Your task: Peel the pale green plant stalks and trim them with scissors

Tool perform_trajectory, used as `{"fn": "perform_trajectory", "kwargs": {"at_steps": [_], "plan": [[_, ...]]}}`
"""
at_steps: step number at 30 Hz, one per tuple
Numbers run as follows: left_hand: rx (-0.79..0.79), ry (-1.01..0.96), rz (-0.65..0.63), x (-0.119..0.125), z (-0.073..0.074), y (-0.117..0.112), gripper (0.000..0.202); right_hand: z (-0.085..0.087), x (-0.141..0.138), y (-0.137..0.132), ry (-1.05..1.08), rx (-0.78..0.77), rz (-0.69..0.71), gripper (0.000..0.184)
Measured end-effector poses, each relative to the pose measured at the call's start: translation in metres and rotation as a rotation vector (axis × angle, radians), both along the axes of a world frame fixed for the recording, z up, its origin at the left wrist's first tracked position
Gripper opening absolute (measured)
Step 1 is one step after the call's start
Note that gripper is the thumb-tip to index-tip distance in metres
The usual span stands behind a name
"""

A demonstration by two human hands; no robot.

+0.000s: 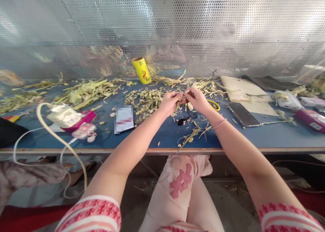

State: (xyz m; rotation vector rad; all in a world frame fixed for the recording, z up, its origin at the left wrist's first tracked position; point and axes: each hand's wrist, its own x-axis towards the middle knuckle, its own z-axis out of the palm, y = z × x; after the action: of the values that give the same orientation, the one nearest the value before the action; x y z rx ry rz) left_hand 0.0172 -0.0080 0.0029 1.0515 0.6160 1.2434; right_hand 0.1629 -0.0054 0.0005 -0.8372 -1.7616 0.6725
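My left hand (pixel 170 102) and my right hand (pixel 196 98) meet above the middle of the blue table (pixel 152 137). Both are closed, fingertips pinching a small greenish plant piece (pixel 183 96) whose exact shape is mostly hidden. Behind and left of them spreads a heap of pale green plant scraps (pixel 147 101). Just below the fingers lies a thin black cord with a dark end piece (pixel 181 121). A yellow ring (pixel 214 105) shows beside my right wrist. Closer to the table's front edge is a small bunch of thin stems (pixel 191 137).
A yellow cardboard tube (pixel 141 70) leans near the perforated metal wall (pixel 188 32). To the right are a phone (pixel 243 114) and brown card (pixel 250 91). Long leafy stalks (pixel 88 92), a labelled box (pixel 124 119) and a charger with white cables (pixel 64 116) lie left.
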Motion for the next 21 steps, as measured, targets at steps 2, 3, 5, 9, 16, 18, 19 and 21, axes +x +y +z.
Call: {"fn": "perform_trajectory", "kwargs": {"at_steps": [2,3,5,9,16,18,19,21], "plan": [[0.019,0.000,0.005,0.001,0.001,-0.001,0.009,-0.002,-0.002,0.000,0.059,-0.063,0.024,0.019],[0.031,0.001,0.002,0.001,0.001,-0.001,0.008,-0.002,-0.003,0.000,0.091,-0.103,0.036,0.019],[0.052,0.012,-0.012,0.001,0.000,-0.001,0.006,-0.003,-0.005,0.000,0.124,-0.169,0.029,0.017],[0.099,0.117,-0.010,0.001,-0.004,0.002,0.005,-0.003,-0.005,0.000,0.042,-0.203,-0.076,0.008],[0.185,0.358,0.158,-0.006,-0.008,0.012,0.016,-0.003,0.001,0.004,-0.063,-0.008,-0.110,0.009],[0.185,0.353,0.165,-0.009,-0.005,0.012,0.014,-0.007,0.002,0.009,-0.035,-0.011,-0.093,0.011],[0.181,0.339,0.166,-0.011,-0.004,0.012,0.014,-0.008,0.002,0.011,-0.017,-0.021,-0.078,0.012],[0.166,0.316,0.182,-0.012,-0.002,0.012,0.014,-0.011,0.002,0.015,-0.003,-0.055,-0.013,0.015]]}}
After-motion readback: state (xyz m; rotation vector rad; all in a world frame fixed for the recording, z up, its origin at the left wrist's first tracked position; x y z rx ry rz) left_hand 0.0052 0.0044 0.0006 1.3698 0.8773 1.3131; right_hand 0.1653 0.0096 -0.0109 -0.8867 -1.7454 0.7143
